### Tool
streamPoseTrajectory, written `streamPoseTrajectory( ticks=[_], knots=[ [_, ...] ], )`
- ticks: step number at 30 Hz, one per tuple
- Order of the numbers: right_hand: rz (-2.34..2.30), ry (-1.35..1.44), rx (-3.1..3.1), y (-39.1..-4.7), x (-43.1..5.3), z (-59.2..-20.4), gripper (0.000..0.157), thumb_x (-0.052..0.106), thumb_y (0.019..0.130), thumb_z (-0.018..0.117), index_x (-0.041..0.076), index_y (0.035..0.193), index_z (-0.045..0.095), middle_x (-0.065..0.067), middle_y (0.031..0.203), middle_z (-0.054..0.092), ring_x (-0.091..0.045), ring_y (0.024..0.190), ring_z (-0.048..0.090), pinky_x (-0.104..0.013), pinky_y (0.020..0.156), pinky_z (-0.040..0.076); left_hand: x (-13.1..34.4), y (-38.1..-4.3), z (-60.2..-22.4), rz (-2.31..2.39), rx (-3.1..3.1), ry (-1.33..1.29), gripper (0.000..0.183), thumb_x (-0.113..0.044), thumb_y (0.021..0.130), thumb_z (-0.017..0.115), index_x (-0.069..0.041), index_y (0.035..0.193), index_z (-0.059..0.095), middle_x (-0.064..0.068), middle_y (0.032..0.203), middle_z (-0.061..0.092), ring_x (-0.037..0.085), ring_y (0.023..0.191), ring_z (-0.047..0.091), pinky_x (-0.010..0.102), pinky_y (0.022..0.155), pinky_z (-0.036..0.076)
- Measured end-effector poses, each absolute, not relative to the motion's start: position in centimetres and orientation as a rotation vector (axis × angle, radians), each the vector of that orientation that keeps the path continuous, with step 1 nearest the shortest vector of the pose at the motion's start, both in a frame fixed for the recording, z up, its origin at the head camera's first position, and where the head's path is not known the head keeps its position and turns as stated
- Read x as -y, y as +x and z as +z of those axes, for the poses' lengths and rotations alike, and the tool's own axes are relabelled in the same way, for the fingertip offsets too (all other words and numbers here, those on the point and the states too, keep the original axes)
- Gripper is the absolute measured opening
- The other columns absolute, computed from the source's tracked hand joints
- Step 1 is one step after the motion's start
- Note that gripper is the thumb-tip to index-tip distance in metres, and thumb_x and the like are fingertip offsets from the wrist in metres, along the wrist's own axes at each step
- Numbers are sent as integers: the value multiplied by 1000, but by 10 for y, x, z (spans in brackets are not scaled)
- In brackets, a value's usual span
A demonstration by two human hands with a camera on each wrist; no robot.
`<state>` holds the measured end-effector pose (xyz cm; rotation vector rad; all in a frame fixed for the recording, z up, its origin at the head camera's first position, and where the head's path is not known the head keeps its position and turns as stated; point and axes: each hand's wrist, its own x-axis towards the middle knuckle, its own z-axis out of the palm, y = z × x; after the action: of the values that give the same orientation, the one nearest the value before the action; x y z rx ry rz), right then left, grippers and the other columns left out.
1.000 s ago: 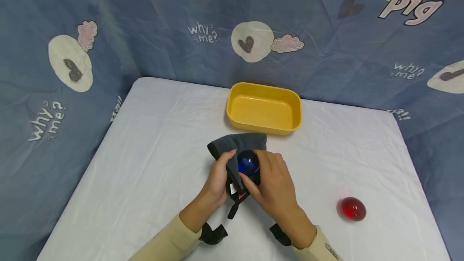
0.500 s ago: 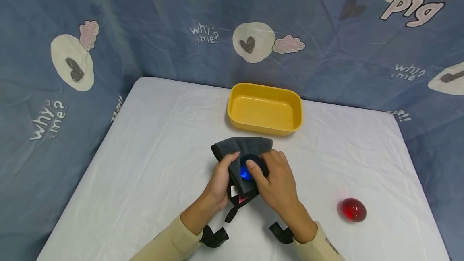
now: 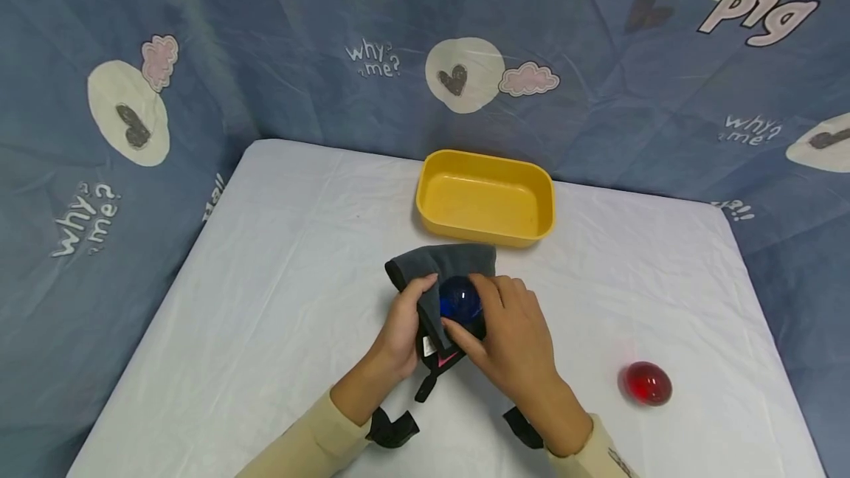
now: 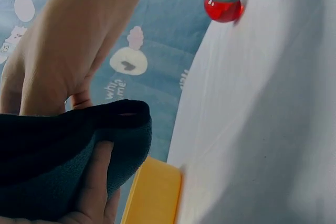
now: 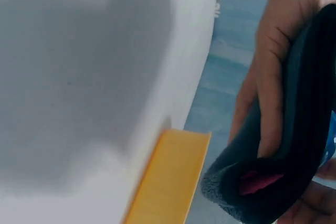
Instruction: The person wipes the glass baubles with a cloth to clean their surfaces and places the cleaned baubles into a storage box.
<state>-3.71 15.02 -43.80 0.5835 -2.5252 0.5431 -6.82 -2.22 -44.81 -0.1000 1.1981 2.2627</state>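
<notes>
In the head view a folded dark grey cloth (image 3: 465, 258) with black edging wraps part of a clear blue ball (image 3: 460, 299). My left hand (image 3: 398, 327) grips the cloth from the left, its thumb lying on the near fold. From the right, my right hand (image 3: 518, 338) pinches the blue ball, fingers at its far side and thumb at its near side. In the left wrist view, left fingers (image 4: 97, 177) press the cloth's outside. The right wrist view shows the cloth (image 5: 307, 93) bent into a thick roll, pink inside, with most of the ball hidden.
Behind the hands stands a yellow rectangular basin (image 3: 488, 236). A clear red ball (image 3: 647, 383) lies on the white-covered table (image 3: 299, 242) to the right. Blue printed fabric (image 3: 299, 80) hangs along the back and sides. Black straps (image 3: 392, 430) hang near the wrists.
My right thumb has swung across the blue ball's front and back down to its near edge. Cloth and ball dipped nearer, then rose again. The red ball and basin stayed put.
</notes>
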Motion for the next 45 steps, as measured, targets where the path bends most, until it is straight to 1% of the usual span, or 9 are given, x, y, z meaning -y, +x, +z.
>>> streamPoseTrajectory(
  ticks=[3, 8, 18, 21, 24, 28, 35, 42, 45],
  knots=[
    [567, 563, 2529, -40, -149, -440, 64, 52, 92, 77, -3, 120, 61, -15, 96, 64, -32, 81, 56, -45, 70, 49, 22, -67, -449, 2260, -1216, -114, 69, -36, 107, 42, -5, 163, 17, 18, 157, 33, 22, 134, 43, 30, 107, 42],
    [689, 492, 2542, -42, -147, -445, 70, 65, 102, 53, -3, 113, 65, -15, 96, 68, -30, 82, 61, -44, 69, 55, 21, -67, -448, 2246, -1196, -121, 67, -39, 107, 43, -5, 161, 22, 19, 151, 39, 23, 127, 51, 33, 106, 47],
    [1012, 306, 2607, -43, -144, -445, 34, 38, 101, 68, 4, 100, 70, -6, 93, 66, -21, 86, 57, -39, 71, 51, 22, -66, -446, 2209, -1235, -110, 70, -44, 106, 44, -2, 159, 27, 20, 153, 40, 25, 135, 50, 37, 113, 43],
    [1001, 297, 2626, -41, -143, -443, 41, 41, 99, 70, 1, 110, 70, -9, 102, 68, -24, 92, 58, -42, 78, 53, 22, -67, -445, 2215, -1230, -104, 69, -44, 107, 43, -3, 160, 27, 20, 154, 39, 25, 134, 49, 36, 112, 44],
    [930, 318, 2636, -37, -142, -441, 63, 48, 94, 75, -1, 131, 63, -14, 112, 69, -27, 93, 59, -45, 79, 52, 23, -68, -445, 2215, -1239, -126, 68, -43, 106, 43, -4, 160, 26, 19, 152, 39, 23, 129, 50, 30, 105, 47],
    [748, 419, 2609, -34, -142, -438, 79, 57, 93, 73, 3, 147, 52, -16, 111, 70, -31, 88, 60, -45, 71, 46, 25, -71, -443, 2226, -1257, -170, 68, -43, 105, 43, -8, 161, 26, 16, 151, 40, 21, 125, 49, 27, 97, 47],
    [499, 464, 2505, -32, -141, -440, 67, 60, 98, 65, 2, 132, 59, -15, 103, 66, -35, 85, 59, -45, 64, 41, 24, -71, -443, 2246, -1231, -155, 64, -40, 106, 41, -5, 158, 32, 15, 153, 42, 23, 134, 46, 41, 117, 34],
    [626, 477, 2535, -36, -142, -442, 65, 60, 102, 58, -2, 122, 60, -16, 98, 67, -35, 83, 58, -48, 70, 47, 23, -69, -444, 2260, -1261, -197, 69, -39, 106, 43, -5, 162, 20, 16, 152, 36, 20, 124, 47, 29, 103, 44],
    [743, 466, 2542, -38, -142, -443, 60, 56, 102, 62, -2, 119, 63, -14, 98, 69, -31, 83, 58, -45, 73, 51, 24, -68, -443, 2263, -1244, -173, 69, -40, 105, 43, -4, 161, 23, 18, 152, 38, 21, 125, 50, 28, 103, 46]
  ],
)
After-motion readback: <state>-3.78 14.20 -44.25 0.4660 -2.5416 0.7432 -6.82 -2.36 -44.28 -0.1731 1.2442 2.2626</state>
